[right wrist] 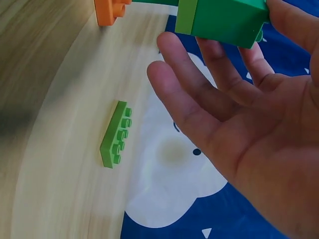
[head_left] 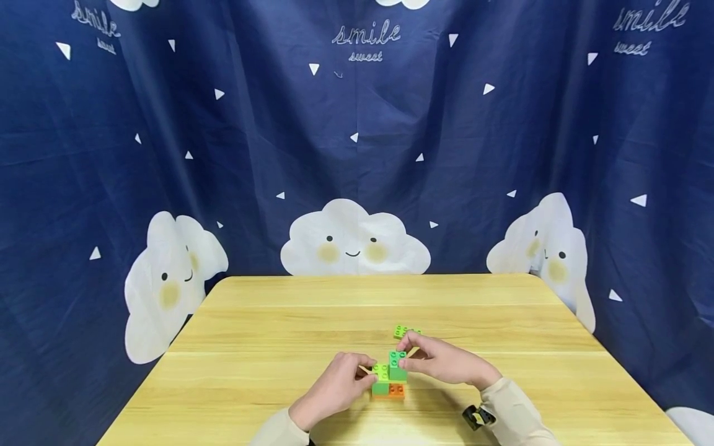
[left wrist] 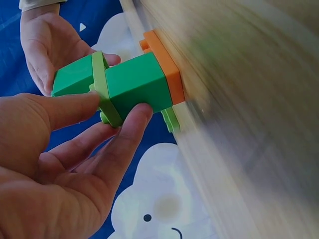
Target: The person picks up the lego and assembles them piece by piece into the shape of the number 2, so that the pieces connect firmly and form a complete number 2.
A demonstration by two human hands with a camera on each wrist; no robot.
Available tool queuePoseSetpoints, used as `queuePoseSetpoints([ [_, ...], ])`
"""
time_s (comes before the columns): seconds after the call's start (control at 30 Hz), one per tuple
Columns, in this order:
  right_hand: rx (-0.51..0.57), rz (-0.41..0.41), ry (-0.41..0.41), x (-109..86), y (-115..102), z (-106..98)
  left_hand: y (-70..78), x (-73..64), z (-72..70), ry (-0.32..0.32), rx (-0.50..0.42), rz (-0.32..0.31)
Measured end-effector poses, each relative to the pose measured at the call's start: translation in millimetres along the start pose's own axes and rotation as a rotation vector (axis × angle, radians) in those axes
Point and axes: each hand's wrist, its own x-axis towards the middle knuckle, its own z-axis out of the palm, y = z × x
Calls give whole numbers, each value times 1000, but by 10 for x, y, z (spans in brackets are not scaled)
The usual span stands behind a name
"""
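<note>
A small stack of toy building bricks stands on the table. At its bottom is a flat orange brick (head_left: 397, 391), with a lower green brick (left wrist: 137, 82) on it. A thin lime brick (head_left: 380, 371) lies across that one and juts out to the right. On its right end sits an upper green brick (head_left: 398, 367), pinched by my right hand (head_left: 446, 360) between thumb and fingers. My left hand (head_left: 338, 385) grips the stack from the left, thumb at the lime brick and a fingertip against the lower green brick.
A loose lime brick (right wrist: 113, 137) lies on the wooden table (head_left: 251, 347) behind the stack, partly covered by my right hand in the head view. A dark blue curtain (head_left: 357, 167) with clouds hangs behind the table. Something black (head_left: 478, 417) is strapped at my right wrist.
</note>
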Motion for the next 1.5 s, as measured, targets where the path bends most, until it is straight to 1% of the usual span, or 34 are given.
queuePoseSetpoints([
  [0.13, -23, -22, 3, 0, -1, -19, 9, -6, -5, 0, 2, -9],
  [0.27, -30, -47, 31, 1, 3, -40, 15, -7, -9, 0, 6, -12],
  [0.37, -46, -58, 70, -3, 13, -51, 20, -3, -6, 2, 6, -9],
  [0.5, -71, -54, 116, -7, 35, -66, 28, -7, -4, 3, 16, -21],
  [0.67, -50, -63, 169, -4, 73, -113, 24, -5, 6, 4, 27, -31],
  [0.87, -65, -54, 247, 55, 127, -199, 3, -1, -2, 1, 22, -36],
  [1.07, -65, -48, 322, 120, 230, -291, 13, 4, -2, -2, 29, -35],
  [1.23, -61, -12, 395, 179, 336, -338, 23, 0, -1, 4, 31, -39],
  [1.37, -68, 53, 443, 240, 424, -363, 29, -5, 1, 11, 36, -37],
  [1.5, -91, 88, 458, 297, 514, -372, 32, -11, 2, 15, 34, -38],
])
